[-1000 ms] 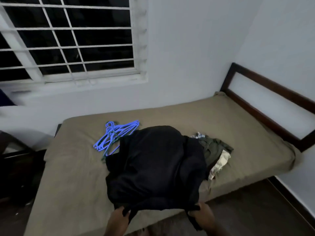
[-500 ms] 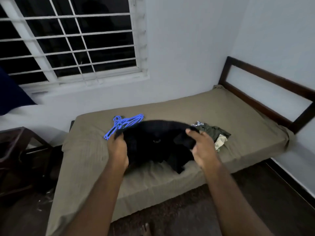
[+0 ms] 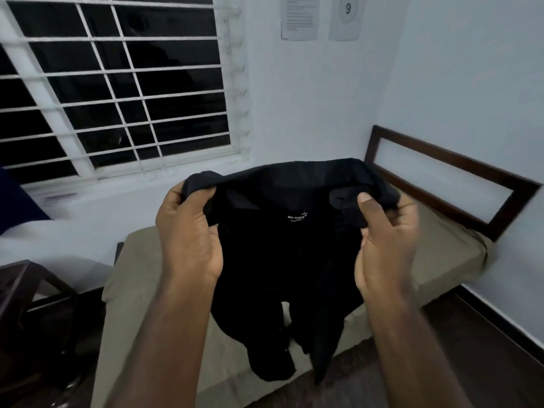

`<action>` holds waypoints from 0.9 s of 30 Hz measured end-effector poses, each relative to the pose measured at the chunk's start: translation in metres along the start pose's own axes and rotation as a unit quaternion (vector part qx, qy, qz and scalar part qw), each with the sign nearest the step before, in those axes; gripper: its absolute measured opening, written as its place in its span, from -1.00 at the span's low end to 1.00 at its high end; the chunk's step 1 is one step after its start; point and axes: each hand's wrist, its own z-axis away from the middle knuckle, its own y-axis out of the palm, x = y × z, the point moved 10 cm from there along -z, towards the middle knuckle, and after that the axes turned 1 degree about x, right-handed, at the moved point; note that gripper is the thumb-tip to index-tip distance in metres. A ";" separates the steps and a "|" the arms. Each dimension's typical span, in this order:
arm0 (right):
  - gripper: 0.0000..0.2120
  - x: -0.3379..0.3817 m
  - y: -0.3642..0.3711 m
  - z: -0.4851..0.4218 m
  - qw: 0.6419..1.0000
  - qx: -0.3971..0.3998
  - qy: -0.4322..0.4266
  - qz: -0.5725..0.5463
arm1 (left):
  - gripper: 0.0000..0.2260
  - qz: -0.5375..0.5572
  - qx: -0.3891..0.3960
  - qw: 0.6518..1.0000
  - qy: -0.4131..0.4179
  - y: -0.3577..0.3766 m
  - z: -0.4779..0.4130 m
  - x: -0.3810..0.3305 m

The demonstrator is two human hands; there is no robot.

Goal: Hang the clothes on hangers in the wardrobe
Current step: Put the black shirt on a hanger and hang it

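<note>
Black shirt is held up in the air in front of the camera, above the bed, inside facing the camera: neck label with small white print sits at top centre, text too small to read in full. Left hand grips the top edge on the left side, fingers curled round a bunched fold of fabric. Right hand pinches the top edge on the right side, thumb pressed on the near face of the cloth, the other fingers curled behind it. Top edge is stretched between the two hands; the rest hangs loose below them, two dark lobes dangling past the bed's near edge in view. Bed has an olive sheet and a dark wooden headboard at the right. Barred window on the wall behind, dark outside. Two paper sheets stuck on the wall, the right-hand one marked 9. Dark wooden side table at the left edge, dark floor on the right.
</note>
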 end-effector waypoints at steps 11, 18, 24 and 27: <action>-0.75 -0.016 0.038 0.018 0.988 0.000 -0.114 0.106 | -0.82 -0.005 0.055 0.998 0.043 -0.030 -0.042 -0.009; -0.81 -0.092 0.015 -0.043 0.989 -0.045 -0.039 0.137 | -0.80 0.016 -0.034 0.999 -0.031 -0.044 -0.101 0.085; -0.80 -0.205 0.020 -0.172 0.980 -0.033 0.030 0.194 | -0.82 -0.085 -0.084 0.992 -0.035 -0.034 -0.219 0.191; -0.56 -0.294 0.032 -0.256 0.944 0.053 0.127 0.300 | -0.43 -0.239 -0.038 0.965 -0.101 -0.013 -0.293 0.266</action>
